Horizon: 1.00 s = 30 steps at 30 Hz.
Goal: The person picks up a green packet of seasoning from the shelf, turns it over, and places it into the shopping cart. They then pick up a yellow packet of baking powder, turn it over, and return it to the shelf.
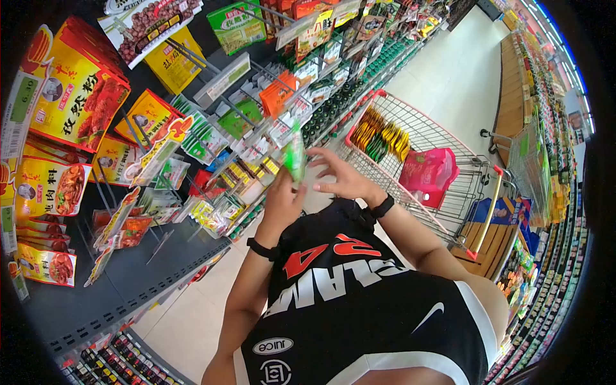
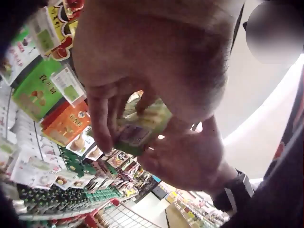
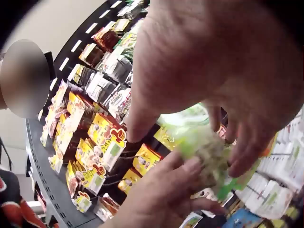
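My left hand (image 1: 284, 200) pinches a small green-and-clear packet (image 1: 295, 156) and holds it upright in front of my chest. Pale contents show through the film of the packet (image 3: 206, 156) in the right wrist view, and a dark label marks its lower part in the left wrist view. Close beside it is my right hand (image 1: 346, 176), its fingers parted and loosely bent, with the fingertips right by the packet's edge. Seen from the right wrist, that hand (image 3: 213, 61) arches over the packet while the left thumb and fingers grip it from below.
A rack of hanging seasoning packets (image 1: 83, 109) lines the left side, its hooks reaching outward. At right stands a shopping cart (image 1: 449, 215), holding several yellow and green packets (image 1: 382, 138) and a pink bag (image 1: 430, 173). Tiled aisle floor (image 1: 443, 77) extends beyond it.
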Each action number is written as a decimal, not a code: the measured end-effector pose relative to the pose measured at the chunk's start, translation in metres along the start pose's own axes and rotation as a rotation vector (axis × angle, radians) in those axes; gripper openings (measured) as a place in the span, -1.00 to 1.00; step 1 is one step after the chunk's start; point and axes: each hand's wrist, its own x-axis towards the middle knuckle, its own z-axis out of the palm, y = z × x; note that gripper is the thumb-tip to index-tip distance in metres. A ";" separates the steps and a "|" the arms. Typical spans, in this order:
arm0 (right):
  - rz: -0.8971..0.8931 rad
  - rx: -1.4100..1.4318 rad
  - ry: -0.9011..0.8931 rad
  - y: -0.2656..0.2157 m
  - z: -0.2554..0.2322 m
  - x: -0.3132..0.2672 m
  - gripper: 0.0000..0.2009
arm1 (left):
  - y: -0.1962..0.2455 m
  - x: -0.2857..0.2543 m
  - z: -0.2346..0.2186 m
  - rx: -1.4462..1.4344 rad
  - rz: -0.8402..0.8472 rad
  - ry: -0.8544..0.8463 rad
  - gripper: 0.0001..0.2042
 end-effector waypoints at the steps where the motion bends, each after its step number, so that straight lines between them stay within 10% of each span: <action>1: 0.007 0.186 -0.098 0.002 0.007 0.000 -0.20 | 0.011 -0.001 0.002 0.037 0.055 0.009 -0.55; 6: 0.102 0.251 0.196 0.028 0.012 0.013 -0.75 | 0.021 -0.004 -0.005 0.019 0.095 -0.130 -0.39; 12: 0.197 0.236 0.109 0.025 0.003 0.015 -0.71 | -0.017 -0.011 -0.014 -0.054 -0.159 0.200 -0.61; 15: 0.270 0.295 0.061 0.013 0.005 0.017 -0.70 | -0.036 -0.012 -0.011 -0.582 -0.261 -0.025 -0.70; 27: 0.257 0.311 0.074 0.020 0.004 0.025 -0.57 | -0.037 -0.016 -0.007 -0.648 -0.383 -0.091 -0.77; 30: 0.202 0.165 0.327 0.026 -0.007 0.031 -0.45 | -0.033 -0.014 -0.010 -0.564 -0.340 -0.101 -0.78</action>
